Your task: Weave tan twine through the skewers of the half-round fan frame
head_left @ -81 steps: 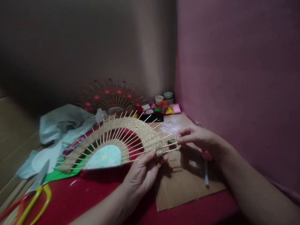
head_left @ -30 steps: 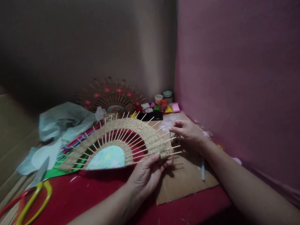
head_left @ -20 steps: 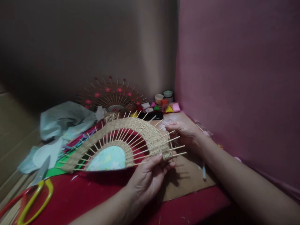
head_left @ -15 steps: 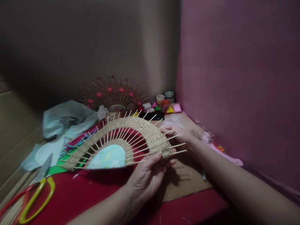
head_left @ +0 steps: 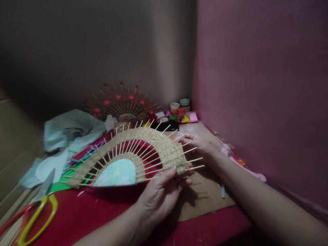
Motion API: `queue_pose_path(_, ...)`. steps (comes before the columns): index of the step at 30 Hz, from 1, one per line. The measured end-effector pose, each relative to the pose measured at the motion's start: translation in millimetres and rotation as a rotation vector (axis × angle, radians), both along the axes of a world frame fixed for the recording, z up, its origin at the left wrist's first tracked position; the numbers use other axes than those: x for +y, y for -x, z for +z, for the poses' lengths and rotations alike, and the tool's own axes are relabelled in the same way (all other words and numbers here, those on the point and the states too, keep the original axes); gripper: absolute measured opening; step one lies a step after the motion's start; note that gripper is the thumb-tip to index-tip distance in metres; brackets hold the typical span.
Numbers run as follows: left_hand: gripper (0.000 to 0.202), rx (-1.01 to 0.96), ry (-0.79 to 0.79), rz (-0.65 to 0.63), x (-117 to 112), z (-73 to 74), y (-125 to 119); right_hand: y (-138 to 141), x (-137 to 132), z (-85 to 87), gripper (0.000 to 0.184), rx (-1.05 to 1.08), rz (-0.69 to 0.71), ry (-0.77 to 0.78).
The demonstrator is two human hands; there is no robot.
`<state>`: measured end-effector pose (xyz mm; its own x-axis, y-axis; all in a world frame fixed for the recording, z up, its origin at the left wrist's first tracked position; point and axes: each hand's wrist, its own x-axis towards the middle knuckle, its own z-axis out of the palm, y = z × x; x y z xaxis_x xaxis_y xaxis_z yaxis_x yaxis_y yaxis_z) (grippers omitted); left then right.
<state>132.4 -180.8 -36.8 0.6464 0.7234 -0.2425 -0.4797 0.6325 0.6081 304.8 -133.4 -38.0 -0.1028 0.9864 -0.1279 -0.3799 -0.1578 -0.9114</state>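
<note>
My left hand (head_left: 160, 194) grips the lower right edge of a half-round woven fan piece (head_left: 143, 145) made of twine wound through wooden skewers, with a pale blue-green centre (head_left: 116, 172). It holds the piece tilted up above the red table (head_left: 84, 215). My right hand (head_left: 200, 143) reaches behind the skewer tips at the right end, fingers curled among them. What those fingers hold is hidden by the weave and sticks.
A finished fan with pink flowers (head_left: 121, 104) leans on the back wall. Small coloured packets (head_left: 179, 118), two little jars (head_left: 179, 106) and a black phone (head_left: 165, 126) sit in the corner. Scissors with yellow-red handles (head_left: 36, 212) lie front left. A cardboard sheet (head_left: 205, 194), white pen (head_left: 222, 191), crumpled bags (head_left: 71, 130).
My right hand has moved from in front of the skewer tips, pinching a bit of twine, to behind them, farther from me. My left hand keeps its grip; the piece has tilted slightly.
</note>
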Motion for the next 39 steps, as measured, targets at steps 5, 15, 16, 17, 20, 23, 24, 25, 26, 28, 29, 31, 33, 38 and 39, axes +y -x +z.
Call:
queue_pose_path(5,0.018,-0.005,-0.012,-0.008,-3,1.8,2,-14,-5,8.7,0.022,0.156,0.059,-0.053)
queue_pose_path(15,0.024,-0.059,-0.068,-0.064,-12,6.4,3,-13,-1,3.1,0.020,-0.063,0.033,-0.023)
queue_pose_path(16,0.025,-0.059,-0.069,-0.064,-13,6.7,3,-12,-2,3.9,0.022,-0.089,0.040,-0.029)
queue_pose_path(17,0.025,-0.058,-0.068,-0.060,-14,7.2,4,-11,-3,4.9,0.022,-0.114,0.048,-0.039)
queue_pose_path(20,0.025,-0.044,-0.073,-0.046,-16,9.1,5,-9,-7,7.8,0.021,-0.189,0.068,-0.041)
queue_pose_path(23,0.026,-0.036,-0.080,-0.037,-19,8.7,8,-6,-10,9.2,0.021,-0.239,0.027,-0.038)
queue_pose_path(24,0.026,-0.034,-0.084,-0.039,-20,7.6,10,-5,-11,9.3,0.021,-0.246,-0.006,-0.048)
queue_pose_path(25,0.026,-0.033,-0.086,-0.041,-21,6.1,11,-4,-11,9.3,0.021,-0.252,-0.040,-0.063)
queue_pose_path(26,0.026,-0.030,-0.088,-0.046,-23,4.4,12,-3,-11,9.2,0.021,-0.258,-0.075,-0.081)
queue_pose_path(28,0.025,-0.035,-0.096,-0.055,-24,0.8,13,-2,-11,8.6,0.019,-0.261,-0.142,-0.121)
queue_pose_path(29,0.025,-0.040,-0.101,-0.061,-25,-0.8,14,-2,-10,8.1,0.019,-0.256,-0.173,-0.140)
queue_pose_path(31,0.026,-0.051,-0.107,-0.070,-25,-3.7,13,-1,-9,7.2,0.019,-0.242,-0.226,-0.183)
queue_pose_path(33,0.026,-0.055,-0.108,-0.070,-25,-5.6,13,-1,-9,7.0,0.020,-0.244,-0.268,-0.234)
queue_pose_path(38,0.025,-0.049,-0.093,-0.067,-24,-7.6,11,1,-9,8.8,0.019,-0.321,-0.391,-0.367)
queue_pose_path(39,0.025,-0.051,-0.091,-0.067,-24,-7.6,11,2,-8,9.0,0.019,-0.330,-0.407,-0.386)
